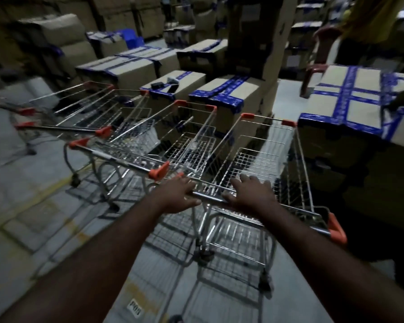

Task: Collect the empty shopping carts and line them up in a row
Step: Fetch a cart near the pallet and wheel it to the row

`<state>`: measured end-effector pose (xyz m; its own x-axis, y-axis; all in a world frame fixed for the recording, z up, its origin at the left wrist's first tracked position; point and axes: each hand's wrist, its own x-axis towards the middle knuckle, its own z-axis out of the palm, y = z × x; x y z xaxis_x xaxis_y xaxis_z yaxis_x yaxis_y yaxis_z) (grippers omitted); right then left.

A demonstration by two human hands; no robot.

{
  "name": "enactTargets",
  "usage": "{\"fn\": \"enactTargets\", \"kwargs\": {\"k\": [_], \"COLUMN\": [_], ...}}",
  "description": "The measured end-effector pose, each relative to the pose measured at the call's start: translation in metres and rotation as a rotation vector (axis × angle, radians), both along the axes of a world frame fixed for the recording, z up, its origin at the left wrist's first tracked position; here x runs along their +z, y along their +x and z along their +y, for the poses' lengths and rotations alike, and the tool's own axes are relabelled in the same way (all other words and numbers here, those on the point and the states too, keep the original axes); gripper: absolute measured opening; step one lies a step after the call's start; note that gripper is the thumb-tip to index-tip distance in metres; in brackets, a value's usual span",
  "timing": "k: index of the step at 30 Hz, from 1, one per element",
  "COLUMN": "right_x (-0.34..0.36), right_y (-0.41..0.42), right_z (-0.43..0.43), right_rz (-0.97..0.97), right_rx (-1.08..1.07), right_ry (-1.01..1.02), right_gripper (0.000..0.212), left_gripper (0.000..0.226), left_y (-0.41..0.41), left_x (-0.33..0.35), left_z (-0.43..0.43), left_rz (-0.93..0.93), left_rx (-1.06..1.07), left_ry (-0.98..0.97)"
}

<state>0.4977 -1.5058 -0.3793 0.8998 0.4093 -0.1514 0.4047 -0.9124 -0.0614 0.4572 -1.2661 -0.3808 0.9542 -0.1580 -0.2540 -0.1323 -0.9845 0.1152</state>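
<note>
Several empty wire shopping carts with orange corner caps stand side by side in front of me. The nearest cart (264,157) is on the right, and both my hands rest on its metal handle bar (210,197). My left hand (179,194) lies over the bar's left end, fingers curled loosely. My right hand (250,193) presses on the bar a little further right, fingers spread over it. A second cart (187,141) stands just to the left, its handle (117,155) angled toward me. More carts (96,106) extend further left.
Taped cardboard boxes (226,94) line the far side of the carts. A big box stack (350,117) stands close on the right of my cart. A person in yellow (369,17) and a red plastic chair (313,73) are at the back right. Grey floor lies left.
</note>
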Motion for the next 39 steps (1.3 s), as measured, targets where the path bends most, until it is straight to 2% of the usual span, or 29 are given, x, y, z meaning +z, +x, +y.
{"fn": "enactTargets", "kwargs": {"k": [4, 15, 27, 39], "right_x": [0.031, 0.095, 0.141, 0.174], "right_y": [-0.014, -0.086, -0.177, -0.209], "right_z": [0.059, 0.247, 0.423, 0.574], "right_rz": [-0.084, -0.254, -0.355, -0.343], "right_rx": [0.166, 0.551, 0.751, 0.847], "right_ry": [0.085, 0.161, 0.245, 0.272], "right_gripper": [0.070, 0.072, 0.073, 0.076], "left_gripper": [0.082, 0.072, 0.079, 0.081], "left_y": [-0.029, -0.156, -0.283, -0.350], "left_x": [0.012, 0.083, 0.156, 0.168], "left_z": [0.048, 0.206, 0.350, 0.483], "left_rz": [-0.023, -0.200, -0.345, -0.391], "left_rx": [0.124, 0.485, 0.663, 0.765], "left_ry": [-0.033, -0.013, 0.045, 0.070]}}
